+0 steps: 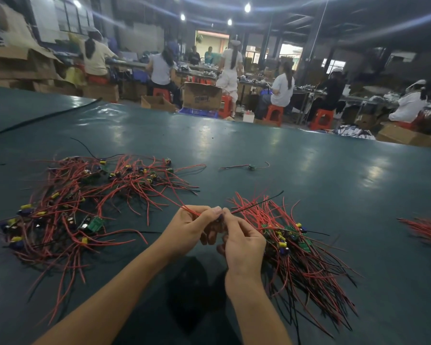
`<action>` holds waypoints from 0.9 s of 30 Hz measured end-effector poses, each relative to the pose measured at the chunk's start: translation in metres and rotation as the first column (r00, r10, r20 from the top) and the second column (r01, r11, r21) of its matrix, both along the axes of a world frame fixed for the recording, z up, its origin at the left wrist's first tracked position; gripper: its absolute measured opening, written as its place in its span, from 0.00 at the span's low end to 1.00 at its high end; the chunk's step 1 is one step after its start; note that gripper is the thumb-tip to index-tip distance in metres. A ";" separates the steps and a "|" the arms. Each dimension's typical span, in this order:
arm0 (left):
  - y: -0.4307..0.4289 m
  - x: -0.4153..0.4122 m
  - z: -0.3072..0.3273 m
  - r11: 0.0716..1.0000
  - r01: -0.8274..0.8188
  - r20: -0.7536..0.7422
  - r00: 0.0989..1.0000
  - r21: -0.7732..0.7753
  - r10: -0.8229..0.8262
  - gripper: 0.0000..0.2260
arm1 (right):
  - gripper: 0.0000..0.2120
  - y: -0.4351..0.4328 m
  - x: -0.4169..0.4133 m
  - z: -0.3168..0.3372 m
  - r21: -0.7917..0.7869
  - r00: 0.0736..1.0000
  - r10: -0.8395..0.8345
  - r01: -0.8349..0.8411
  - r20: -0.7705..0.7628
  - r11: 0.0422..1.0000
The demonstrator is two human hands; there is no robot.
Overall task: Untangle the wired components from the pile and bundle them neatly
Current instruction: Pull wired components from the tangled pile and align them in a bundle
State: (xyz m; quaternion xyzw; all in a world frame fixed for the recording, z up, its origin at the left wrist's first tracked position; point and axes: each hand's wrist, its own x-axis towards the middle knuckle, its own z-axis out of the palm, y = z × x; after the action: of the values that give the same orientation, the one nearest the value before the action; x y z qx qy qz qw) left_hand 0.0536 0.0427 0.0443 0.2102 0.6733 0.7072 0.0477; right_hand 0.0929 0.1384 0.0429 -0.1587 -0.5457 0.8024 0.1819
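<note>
Two hands (189, 229) (244, 242) pinch one component (188, 209) between one pile (85, 195), one bundle (299, 247).

Dark green worktable in a busy workshop

The table (309, 195) has a glossy top that mirrors the ceiling lights (247, 7), and a black cable (42, 116) runs across its far left corner. Beyond its far edge, people (283, 88) sit on red stools (274, 115) with their backs turned, and one person in white (230, 68) stands among them. An open cardboard box (202, 95) stands next to a blue crate (197, 112). More cardboard (10, 66) is stacked at the left. A bright doorway (212, 43) shows at the back.
</note>
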 end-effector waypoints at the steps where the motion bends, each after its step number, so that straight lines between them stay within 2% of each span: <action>1: 0.000 0.000 -0.001 1.000 0.000 -0.005 1.000 0.000 0.000 0.15 | 0.13 0.001 -0.001 0.000 -0.014 1.000 -0.018 0.018 0.009 1.000; 8: -0.003 -0.001 0.008 0.999 -0.003 0.030 1.000 0.037 0.002 0.16 | 0.17 0.030 -0.009 0.006 -0.171 0.970 -0.242 0.238 -0.002 0.956; 13: -0.004 -0.001 0.010 0.998 0.022 0.043 0.999 0.067 -0.025 0.16 | 0.19 0.048 -0.008 0.012 -0.304 0.936 -0.350 0.321 -0.045 0.897; 18: -0.006 -0.003 0.006 0.996 0.025 0.072 0.997 0.083 -0.031 0.14 | 0.10 0.049 -0.006 0.014 -0.293 0.922 -0.383 0.349 -0.066 0.890; 22: -0.009 -0.008 0.005 0.998 -0.028 0.169 0.985 0.050 0.019 0.15 | 0.10 0.046 -0.006 0.012 -0.254 0.921 -0.372 0.334 -0.116 0.908; 24: -0.009 -0.011 0.004 1.000 0.014 0.229 0.973 -0.005 -0.012 0.16 | 0.09 0.045 -0.006 0.011 -0.242 0.919 -0.373 0.337 -0.124 0.910; 27: -0.010 -0.011 -0.001 0.996 0.087 0.266 0.960 0.000 -0.084 0.18 | 0.08 0.046 -0.007 0.009 -0.238 0.914 -0.388 0.353 -0.121 0.905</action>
State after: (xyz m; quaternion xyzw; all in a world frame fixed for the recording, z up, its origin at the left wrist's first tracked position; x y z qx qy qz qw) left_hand 0.0428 0.0322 0.0434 0.1424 0.6552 0.7224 0.1693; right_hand 0.0860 0.1845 0.0522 -0.2111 -0.4002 0.8167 0.3581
